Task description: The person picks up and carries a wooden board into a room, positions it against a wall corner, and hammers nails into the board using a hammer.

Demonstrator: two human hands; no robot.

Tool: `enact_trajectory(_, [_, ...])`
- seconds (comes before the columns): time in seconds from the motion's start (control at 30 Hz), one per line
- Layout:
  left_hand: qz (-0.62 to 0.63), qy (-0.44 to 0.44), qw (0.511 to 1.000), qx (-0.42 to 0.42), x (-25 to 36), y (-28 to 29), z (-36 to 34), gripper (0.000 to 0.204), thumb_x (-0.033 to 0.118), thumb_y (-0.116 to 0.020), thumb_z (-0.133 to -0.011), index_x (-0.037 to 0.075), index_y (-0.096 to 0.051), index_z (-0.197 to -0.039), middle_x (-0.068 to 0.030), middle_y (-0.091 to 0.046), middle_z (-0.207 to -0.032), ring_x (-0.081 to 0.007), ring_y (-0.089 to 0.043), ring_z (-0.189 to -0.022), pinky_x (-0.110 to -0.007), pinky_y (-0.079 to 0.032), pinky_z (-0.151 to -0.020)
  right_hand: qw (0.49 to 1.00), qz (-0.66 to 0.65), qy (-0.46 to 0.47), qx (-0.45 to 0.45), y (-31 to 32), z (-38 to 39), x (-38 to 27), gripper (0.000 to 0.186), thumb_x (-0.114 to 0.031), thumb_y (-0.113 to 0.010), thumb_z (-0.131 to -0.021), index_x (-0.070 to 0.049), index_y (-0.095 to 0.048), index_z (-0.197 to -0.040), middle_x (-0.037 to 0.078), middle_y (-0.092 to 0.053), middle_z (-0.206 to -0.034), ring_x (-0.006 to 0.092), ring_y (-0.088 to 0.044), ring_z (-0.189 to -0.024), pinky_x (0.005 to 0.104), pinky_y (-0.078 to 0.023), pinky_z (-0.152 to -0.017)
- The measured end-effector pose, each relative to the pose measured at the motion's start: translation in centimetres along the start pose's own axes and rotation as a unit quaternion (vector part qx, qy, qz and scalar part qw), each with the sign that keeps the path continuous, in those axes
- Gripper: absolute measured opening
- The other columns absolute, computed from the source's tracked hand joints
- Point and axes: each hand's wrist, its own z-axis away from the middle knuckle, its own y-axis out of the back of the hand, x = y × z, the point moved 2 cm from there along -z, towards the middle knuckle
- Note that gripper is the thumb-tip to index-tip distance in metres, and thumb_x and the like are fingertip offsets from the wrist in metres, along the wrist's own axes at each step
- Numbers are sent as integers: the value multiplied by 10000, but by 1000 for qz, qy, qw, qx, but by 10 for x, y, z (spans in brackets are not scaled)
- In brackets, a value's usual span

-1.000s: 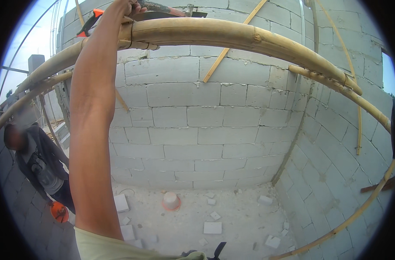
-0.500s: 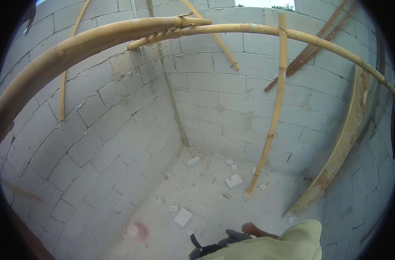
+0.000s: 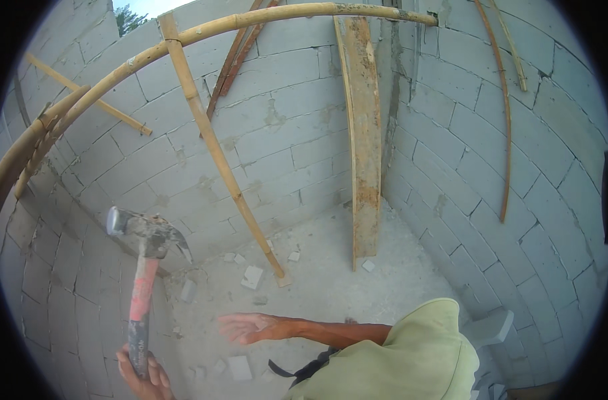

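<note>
Down near half past seven, my left hand (image 3: 146, 379) is grasping the dark lower end of a hammer (image 3: 143, 290), fingers wrapping round the handle as far as I can tell, since the lower edge is cutting off my wrist. The hammer is standing nearly upright at eight o'clock, its round face pointing toward nine and its claw curving toward four. Close to seven, my right hand (image 3: 249, 328) is reaching out released, fingers extending toward nine, apart from the hammer. Farther off, a bamboo strip (image 3: 217, 150) is slanting down at ten, a stained plank (image 3: 365, 147) is leaning near one, and a bamboo pole (image 3: 214, 30) is arching across twelve. Between six and seven, a pale block (image 3: 240, 368) is lying on the floor (image 3: 317, 280).
</note>
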Motion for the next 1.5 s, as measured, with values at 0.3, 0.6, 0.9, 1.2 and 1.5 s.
enact_trajectory(0.3, [-52,305,909,-280,-308,-222,109,457,333,-516,-1068,-110,-630,-1090,-166,-652,-702,-147,-482,-387,-273,-396,-337,880,-310,141,330,168,171,-13,477,-315,-552,-1071,-7,-436,-1416,165,-618,-1272,304,-594,-1243,476,-451,-1092])
enact_trajectory(0.6, [-134,391,745,-524,-420,-377,153,470,322,-586,-1038,-92,-608,-1258,-169,-721,-958,-183,-700,-721,-279,-560,-609,777,-167,186,578,256,338,-78,170,-222,-586,-1047,-73,-514,-1081,88,-606,-868,260,-653,-861,435,-545,-824])
enact_trajectory(0.9, [-435,50,548,-712,-577,-409,82,539,433,-748,-884,28,-690,-1235,-169,-729,-1168,-313,-720,-1004,-418,-551,-923,679,42,50,732,339,401,-189,164,-174,-537,-1016,-54,-499,-1122,31,-496,-696,116,-488,-522,287,-393,-467])
enact_trajectory(1.2, [-490,86,535,-683,-678,-473,12,520,454,-724,-876,68,-710,-1224,-167,-743,-1130,-347,-696,-1075,-426,-534,-956,634,193,60,747,513,397,-343,332,-179,-455,-952,-36,-491,-1250,40,-505,-700,120,-491,-515,276,-399,-465])
enact_trajectory(1.5, [-578,134,633,-497,-706,-443,-73,462,378,-788,-793,58,-737,-1122,-188,-745,-1081,-352,-701,-1060,-423,-551,-925,597,401,90,689,710,373,-553,257,-186,-490,-966,-27,-520,-1166,20,-513,-721,112,-491,-516,291,-394,-443])
